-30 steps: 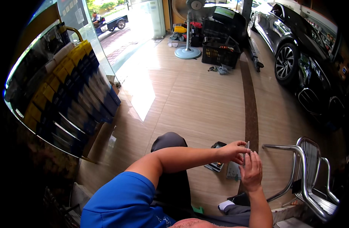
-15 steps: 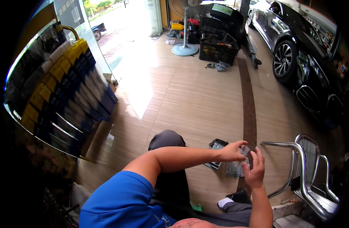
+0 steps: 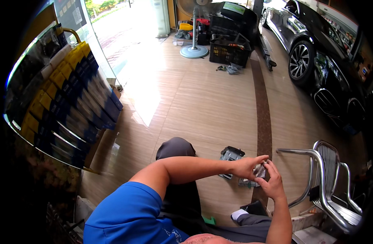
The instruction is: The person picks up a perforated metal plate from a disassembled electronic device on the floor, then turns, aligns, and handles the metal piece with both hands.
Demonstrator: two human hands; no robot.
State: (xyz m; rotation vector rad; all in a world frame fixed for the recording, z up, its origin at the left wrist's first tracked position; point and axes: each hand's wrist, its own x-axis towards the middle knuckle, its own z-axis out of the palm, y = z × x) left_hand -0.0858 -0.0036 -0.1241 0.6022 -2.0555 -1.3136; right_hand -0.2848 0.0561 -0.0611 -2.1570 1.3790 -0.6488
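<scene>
A small clear, silvery piece [image 3: 259,171], perhaps a plastic packet, sits between my two hands; its exact kind does not show. My left hand [image 3: 246,167] reaches across from the left and pinches it. My right hand [image 3: 272,183] has its thumb and fingers closed in on the piece's right side. On the floor just below lies a flat silver metal part [image 3: 246,183], mostly covered by the hands. Beside it rests a grey and black mechanical unit [image 3: 232,153], partly hidden behind my left forearm.
A chrome chair [image 3: 324,175] stands close on the right, with a black car [image 3: 316,61] beyond it. To the left is a rack of blue and yellow packages [image 3: 68,89]. A fan on a stand [image 3: 194,51] and a black crate [image 3: 230,53] stand farther off. My knee [image 3: 176,148] is bent in front.
My right hand has come in against the small clear piece, its fingertips now meeting those of my left. The view has shifted slightly, showing more of the grey unit.
</scene>
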